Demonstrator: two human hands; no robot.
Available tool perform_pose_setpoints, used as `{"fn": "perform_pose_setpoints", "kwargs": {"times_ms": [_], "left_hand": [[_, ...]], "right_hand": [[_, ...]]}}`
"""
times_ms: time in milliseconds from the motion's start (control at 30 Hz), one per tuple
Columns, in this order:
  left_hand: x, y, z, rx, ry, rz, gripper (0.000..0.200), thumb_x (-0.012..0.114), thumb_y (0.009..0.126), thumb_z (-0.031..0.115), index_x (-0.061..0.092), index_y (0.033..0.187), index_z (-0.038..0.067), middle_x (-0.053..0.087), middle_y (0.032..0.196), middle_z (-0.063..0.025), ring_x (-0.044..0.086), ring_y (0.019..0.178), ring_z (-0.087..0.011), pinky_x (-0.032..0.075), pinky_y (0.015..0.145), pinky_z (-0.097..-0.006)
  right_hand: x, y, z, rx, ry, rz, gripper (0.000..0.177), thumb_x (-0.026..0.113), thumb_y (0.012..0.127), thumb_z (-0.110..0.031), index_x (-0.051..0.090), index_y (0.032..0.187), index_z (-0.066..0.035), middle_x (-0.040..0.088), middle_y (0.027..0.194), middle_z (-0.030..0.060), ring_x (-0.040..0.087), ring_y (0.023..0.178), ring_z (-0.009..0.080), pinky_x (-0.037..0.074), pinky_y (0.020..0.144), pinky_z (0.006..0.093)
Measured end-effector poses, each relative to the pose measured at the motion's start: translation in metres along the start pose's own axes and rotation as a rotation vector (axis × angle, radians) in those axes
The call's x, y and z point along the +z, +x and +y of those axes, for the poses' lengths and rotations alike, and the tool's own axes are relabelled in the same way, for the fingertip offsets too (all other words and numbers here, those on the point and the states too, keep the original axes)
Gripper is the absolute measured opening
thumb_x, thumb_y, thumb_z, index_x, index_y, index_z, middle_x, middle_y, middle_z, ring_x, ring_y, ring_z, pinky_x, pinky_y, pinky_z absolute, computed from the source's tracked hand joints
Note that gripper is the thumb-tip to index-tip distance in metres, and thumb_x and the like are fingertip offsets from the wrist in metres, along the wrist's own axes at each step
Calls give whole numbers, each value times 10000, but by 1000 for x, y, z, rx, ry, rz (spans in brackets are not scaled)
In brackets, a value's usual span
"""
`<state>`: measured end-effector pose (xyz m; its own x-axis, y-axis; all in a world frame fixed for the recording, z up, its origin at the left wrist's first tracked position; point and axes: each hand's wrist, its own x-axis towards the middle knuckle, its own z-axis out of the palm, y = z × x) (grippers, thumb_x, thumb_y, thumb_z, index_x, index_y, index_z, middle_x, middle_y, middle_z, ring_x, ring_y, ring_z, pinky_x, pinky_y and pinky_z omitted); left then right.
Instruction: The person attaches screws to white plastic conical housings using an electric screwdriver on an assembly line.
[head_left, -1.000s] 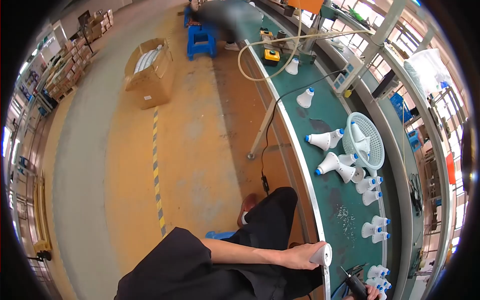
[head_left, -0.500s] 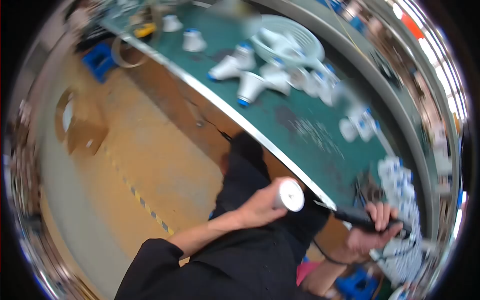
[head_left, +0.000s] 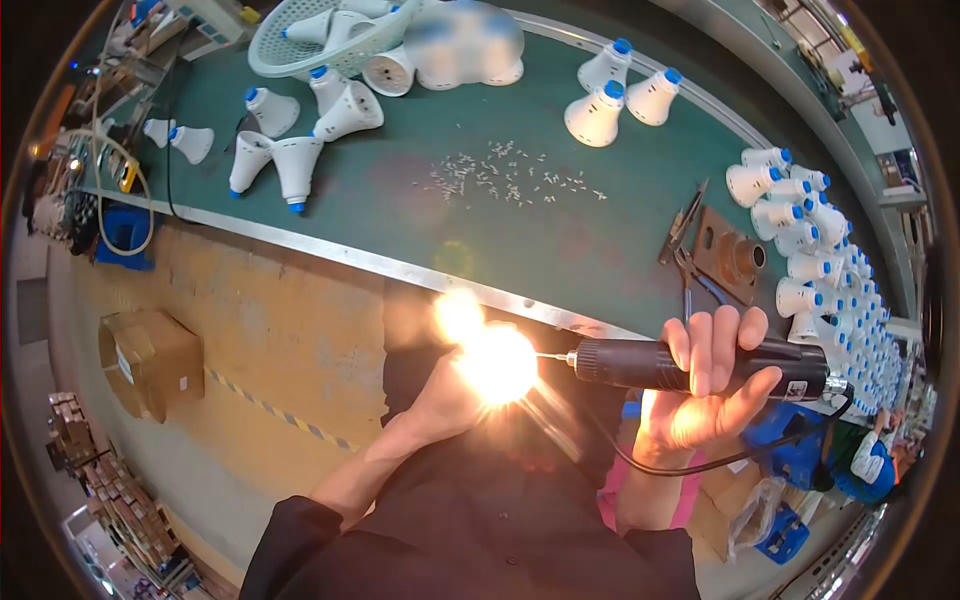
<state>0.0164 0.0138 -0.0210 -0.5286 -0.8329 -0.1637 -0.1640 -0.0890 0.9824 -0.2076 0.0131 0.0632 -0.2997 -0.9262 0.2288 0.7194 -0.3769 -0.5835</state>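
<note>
Screwdriver point(head_left: 630, 363) clasped in right hand point(head_left: 692, 420); at left hand point(head_left: 438, 402), with grip unclear in glare, likely light, rigid lamp point(head_left: 498, 364), best cupped round.

Looks from the head, forward and down, fisheye-wide. Sits close above bare left hand point(head_left: 446, 402) and bare right hand point(head_left: 695, 415). Takes in green metal-edged worktable point(head_left: 370, 205) beyond, brown cardboard box point(head_left: 172, 358) farther off.
</note>
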Motion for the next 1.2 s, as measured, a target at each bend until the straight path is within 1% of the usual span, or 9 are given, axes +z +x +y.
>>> {"fn": "perform_pose_setpoints", "kwargs": {"times_ms": [167,300,533,633,733,833,1133,1200], "left_hand": [[11,5,-9,52,14,-50,396,723,888,77,507,1215,19,633,1114,-85,636,998,-193,526,868,-334],[12,7,-4,19,16,-44,391,714,896,69,507,1225,23,634,1112,-84,631,1005,-185,522,872,-332],[13,6,-8,18,-11,-46,393,714,893,63,510,1226,21,629,1109,-91,628,995,-191,522,864,-342],[13,5,-14,62,20,-75,426,730,883,71,503,1240,20,628,1128,-96,629,1010,-194,522,879,-344],[16,5,-10,31,-51,-65,475,755,867,89,492,1255,16,626,1149,-100,629,1034,-197,522,902,-343],[17,4,-11,-12,-97,-53,518,780,851,110,484,1265,14,626,1161,-103,629,1051,-201,521,918,-345],[16,-2,-14,-34,-171,-96,548,783,849,119,469,1287,22,628,1180,-115,632,1062,-203,525,923,-357],[16,-3,-17,40,-129,-83,551,779,847,105,465,1292,22,632,1173,-115,635,1057,-204,526,920,-357]], "right_hand": [[-10,-1,1,11,-63,34,330,674,950,-360,467,1001,-108,433,702,-42,459,597,62,395,671,261],[-14,-1,2,19,-106,54,336,679,944,-367,472,1009,-110,429,700,-45,452,592,59,392,676,260],[-19,0,5,37,-119,53,337,668,949,-375,479,1017,-105,437,705,-41,451,595,63,391,681,262],[-20,-1,7,41,-119,58,335,663,952,-377,480,1018,-104,436,709,-40,449,596,62,391,683,261],[-19,-1,7,34,-110,48,333,659,955,-376,477,1019,-105,432,710,-40,448,597,64,392,687,261],[-20,-3,8,7,-162,100,369,645,942,-438,505,1040,-111,437,684,-42,425,564,75,304,576,256],[-19,-4,12,15,-176,91,348,634,951,-422,512,1040,-109,433,681,-39,417,562,77,304,586,263],[-18,-4,12,19,-181,82,341,631,953,-416,514,1042,-108,433,680,-38,417,560,79,305,586,264]]}}
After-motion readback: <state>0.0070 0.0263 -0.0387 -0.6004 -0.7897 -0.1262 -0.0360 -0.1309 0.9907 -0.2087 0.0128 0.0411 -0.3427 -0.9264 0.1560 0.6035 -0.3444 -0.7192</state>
